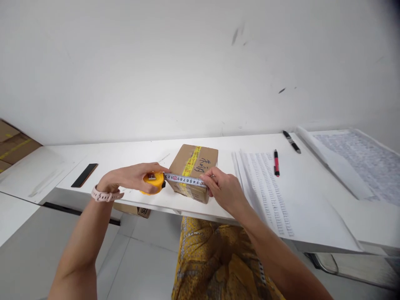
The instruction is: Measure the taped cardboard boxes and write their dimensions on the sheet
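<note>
A small brown cardboard box (178, 160), sealed with yellow printed tape and marked with dark handwriting, sits on the white desk. My left hand (137, 177), a pale pink band on its wrist, is closed around the yellow case of a tape measure (153, 182) just left of the box. The blade is drawn out to the right along the box's near top edge, its numbers facing up. At the box's near right corner, my right hand (223, 187) pinches the blade's free end. The fingertips partly cover that end.
Printed sheets (271, 196) lie right of the box, with a red and black pen (276, 162) on them. Farther right are a black pen (291, 142) and more papers (359, 162). A flat black bar (84, 175) lies left. Cardboard boxes (18, 146) stand at far left.
</note>
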`<state>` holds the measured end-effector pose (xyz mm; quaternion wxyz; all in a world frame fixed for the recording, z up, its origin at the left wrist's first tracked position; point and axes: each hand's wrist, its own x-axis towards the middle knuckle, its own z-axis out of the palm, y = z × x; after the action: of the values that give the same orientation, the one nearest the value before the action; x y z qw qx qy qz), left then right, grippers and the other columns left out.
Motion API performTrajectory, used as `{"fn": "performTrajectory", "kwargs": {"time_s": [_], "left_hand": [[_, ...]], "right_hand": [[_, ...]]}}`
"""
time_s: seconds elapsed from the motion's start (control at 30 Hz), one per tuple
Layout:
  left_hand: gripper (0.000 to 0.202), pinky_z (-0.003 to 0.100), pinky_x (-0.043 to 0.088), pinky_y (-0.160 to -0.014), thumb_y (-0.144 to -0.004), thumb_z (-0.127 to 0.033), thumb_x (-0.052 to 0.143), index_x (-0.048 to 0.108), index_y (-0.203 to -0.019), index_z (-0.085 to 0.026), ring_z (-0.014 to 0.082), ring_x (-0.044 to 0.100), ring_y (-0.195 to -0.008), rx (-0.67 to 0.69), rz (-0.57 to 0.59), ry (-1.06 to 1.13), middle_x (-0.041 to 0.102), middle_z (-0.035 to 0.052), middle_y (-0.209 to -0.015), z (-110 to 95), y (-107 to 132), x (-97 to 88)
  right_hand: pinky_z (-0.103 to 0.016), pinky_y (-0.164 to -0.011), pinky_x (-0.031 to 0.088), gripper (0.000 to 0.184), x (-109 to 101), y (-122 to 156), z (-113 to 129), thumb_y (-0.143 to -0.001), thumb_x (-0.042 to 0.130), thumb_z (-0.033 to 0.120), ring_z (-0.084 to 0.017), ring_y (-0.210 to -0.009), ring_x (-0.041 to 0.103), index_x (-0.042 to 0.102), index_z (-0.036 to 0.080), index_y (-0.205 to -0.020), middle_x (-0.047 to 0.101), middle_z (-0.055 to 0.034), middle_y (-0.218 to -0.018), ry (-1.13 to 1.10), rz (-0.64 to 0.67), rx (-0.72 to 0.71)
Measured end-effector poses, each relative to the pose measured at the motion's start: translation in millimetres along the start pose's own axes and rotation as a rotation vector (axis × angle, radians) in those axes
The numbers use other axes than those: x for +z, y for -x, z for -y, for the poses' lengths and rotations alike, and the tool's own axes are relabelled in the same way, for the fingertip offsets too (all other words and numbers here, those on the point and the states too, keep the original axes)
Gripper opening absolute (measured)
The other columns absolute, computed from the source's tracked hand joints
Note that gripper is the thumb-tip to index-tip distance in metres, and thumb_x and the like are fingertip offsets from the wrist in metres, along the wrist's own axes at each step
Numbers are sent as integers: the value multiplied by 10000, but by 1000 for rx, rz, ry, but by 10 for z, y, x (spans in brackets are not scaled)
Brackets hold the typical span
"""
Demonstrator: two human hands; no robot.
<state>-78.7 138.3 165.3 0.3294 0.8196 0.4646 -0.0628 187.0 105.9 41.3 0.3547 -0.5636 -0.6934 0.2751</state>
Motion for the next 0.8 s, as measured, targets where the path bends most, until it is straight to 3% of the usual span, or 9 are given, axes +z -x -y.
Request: {"fn": "performTrajectory", "kwargs": {"time_s": [0.1,0.2,0.3,0.4,0.5,0.57,0.63,0.7,0.8], "left_hand": [[471,239,431,-606,-758,-275,638,593,-1225,-223,158,544,-718,-76,-47,24,624,17,-885,-153,137,152],[429,221,432,-559,-757,-322,653,579,-1167,-220,144,544,-676,-45,-88,322,629,13,-855,-124,231,524],[474,219,476,-508,-745,-418,688,580,-1164,-224,169,631,-680,-31,-106,836,657,64,-945,-28,213,1205],[477,176,413,-367,-735,-509,703,629,-1115,-230,155,646,-505,-36,-247,1333,661,65,-868,3,143,1964],[483,202,428,-323,-756,-556,677,685,-1086,-204,171,658,-460,-38,-455,1672,681,119,-1046,-45,140,2416],[444,215,451,-317,-796,-508,654,704,-1091,-181,186,667,-483,-52,-633,1759,690,147,-1092,-90,182,2472],[392,234,488,-329,-807,-435,657,717,-1079,-160,197,671,-513,-50,-782,1759,707,156,-1069,-125,232,2389],[360,252,511,-333,-783,-394,681,733,-1041,-149,206,672,-517,-35,-859,1729,720,146,-1010,-158,255,2252],[338,264,524,-328,-751,-391,709,750,-979,-144,200,664,-493,-21,-862,1723,725,126,-947,-239,192,2072]], "right_hand": [[-251,-505,268,281,-88,69,28,-951,445,401,-160,-490,579,513,219,-749,659,9,-590,156,-40,-127],[-256,-478,205,309,-220,198,60,-984,408,390,-154,-475,567,521,206,-762,656,-10,-588,271,-70,-301],[-267,-471,203,363,-342,270,83,-1011,364,399,-149,-471,551,536,204,-758,652,-25,-576,291,-11,-444],[-256,-497,327,393,-408,196,60,-1011,358,472,-144,-521,571,559,222,-784,661,-13,-614,120,106,-491],[-315,-750,499,410,-375,19,-57,-999,337,548,-191,-842,667,604,237,-1013,725,-61,-922,-80,55,-575],[-433,-990,447,495,-275,-101,-187,-962,393,605,-259,-1169,592,557,226,-1237,664,-124,-1224,-42,29,-720],[-521,-1114,315,620,-126,-194,-330,-896,518,632,-307,-1349,451,492,219,-1359,552,-154,-1406,100,51,-864],[-534,-1134,264,609,34,-257,-451,-868,607,571,-307,-1370,431,496,230,-1361,536,-145,-1433,211,27,-941],[-482,-1095,305,444,200,-324,-538,-904,596,423,-261,-1299,516,524,240,-1302,609,-114,-1359,191,-99,-947]]}}
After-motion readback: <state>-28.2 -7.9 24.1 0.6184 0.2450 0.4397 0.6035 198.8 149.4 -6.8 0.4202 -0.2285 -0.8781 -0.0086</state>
